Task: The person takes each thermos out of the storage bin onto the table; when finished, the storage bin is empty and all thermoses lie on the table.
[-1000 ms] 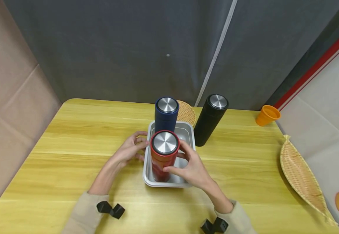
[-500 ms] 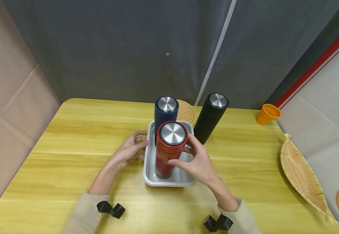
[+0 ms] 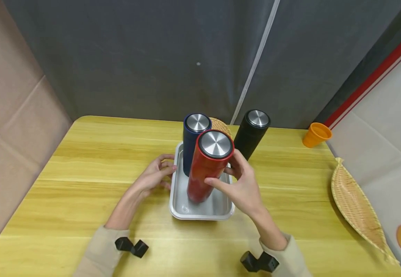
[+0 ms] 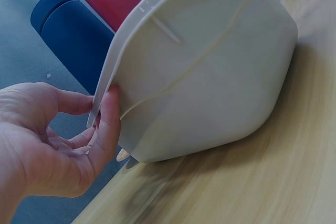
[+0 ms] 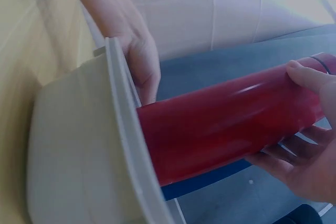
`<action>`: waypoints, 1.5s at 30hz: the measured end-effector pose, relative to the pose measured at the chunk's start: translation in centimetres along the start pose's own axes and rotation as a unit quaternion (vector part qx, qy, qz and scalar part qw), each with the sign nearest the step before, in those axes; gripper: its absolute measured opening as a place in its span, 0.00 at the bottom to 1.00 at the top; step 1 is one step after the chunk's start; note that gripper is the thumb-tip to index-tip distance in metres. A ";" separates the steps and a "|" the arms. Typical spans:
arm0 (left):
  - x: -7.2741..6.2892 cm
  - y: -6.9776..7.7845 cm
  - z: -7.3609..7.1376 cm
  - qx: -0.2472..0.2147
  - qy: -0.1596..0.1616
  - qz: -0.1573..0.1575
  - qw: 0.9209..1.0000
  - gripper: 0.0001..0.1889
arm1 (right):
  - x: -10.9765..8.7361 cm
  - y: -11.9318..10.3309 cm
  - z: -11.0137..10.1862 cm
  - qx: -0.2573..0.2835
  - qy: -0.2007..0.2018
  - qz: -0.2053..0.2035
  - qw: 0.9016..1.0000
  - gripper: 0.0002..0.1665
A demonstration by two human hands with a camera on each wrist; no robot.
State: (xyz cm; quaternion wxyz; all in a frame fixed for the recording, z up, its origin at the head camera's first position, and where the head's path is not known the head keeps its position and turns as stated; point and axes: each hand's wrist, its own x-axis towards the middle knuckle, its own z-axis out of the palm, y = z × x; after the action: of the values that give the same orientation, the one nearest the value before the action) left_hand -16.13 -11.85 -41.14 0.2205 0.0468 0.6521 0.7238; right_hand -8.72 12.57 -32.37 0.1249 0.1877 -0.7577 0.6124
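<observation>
A red thermos (image 3: 206, 173) with a silver lid leans a little to the right, its lower part inside a silver rectangular tub (image 3: 202, 215). My right hand (image 3: 243, 186) grips the thermos from the right side, thumb on the near face and fingers round the far side. On the tub's left rim, my left hand (image 3: 155, 173) pinches the edge between thumb and fingers, as the left wrist view shows at the tub wall (image 4: 205, 77). A blue thermos (image 3: 193, 148) stands in the back of the tub. Whether the red thermos touches the tub's bottom, I cannot tell.
Behind the tub to the right stands a black thermos (image 3: 250, 134). A round woven mat (image 3: 221, 126) lies partly hidden behind the thermoses. An orange cup (image 3: 316, 135) sits at the back right corner, and a woven basket (image 3: 358, 207) lies along the right edge.
My right hand has raised the red thermos within the tub and moved it right and away from me, tilting its top rightward. My left hand stays on the rim.
</observation>
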 end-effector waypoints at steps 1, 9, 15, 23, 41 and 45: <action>0.0 0.0 0.0 0.001 0.000 0.000 1.000 0.26 | 0.1 -0.1 -0.1 0.002 0.005 -0.002 1.000 0.43; 0.0 0.1 0.1 0.003 0.005 -0.005 1.000 0.26 | 0.9 -0.9 -1.0 -0.003 0.029 -0.010 1.000 0.43; 0.0 0.1 0.0 0.006 0.006 -0.006 1.000 0.27 | 1.1 -1.5 -1.7 -0.009 0.039 -0.018 0.999 0.41; -0.1 0.1 0.0 0.009 0.014 -0.013 1.000 0.26 | 1.1 -2.1 -2.6 -0.011 0.057 -0.012 0.998 0.39; 0.0 0.1 0.2 0.013 0.004 -0.009 1.000 0.26 | -0.1 -3.0 -5.1 -0.018 0.115 -0.020 0.993 0.36; 0.0 0.1 0.1 0.013 0.004 -0.010 1.000 0.26 | -0.1 -2.9 -5.6 -0.013 0.119 -0.026 0.992 0.36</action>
State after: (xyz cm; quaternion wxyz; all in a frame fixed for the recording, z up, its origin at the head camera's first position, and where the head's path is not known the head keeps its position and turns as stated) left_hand -16.11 -11.74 -40.98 0.2248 0.0400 0.6627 0.7133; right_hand -7.61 17.47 -28.63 0.2327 0.1316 -0.7405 0.6167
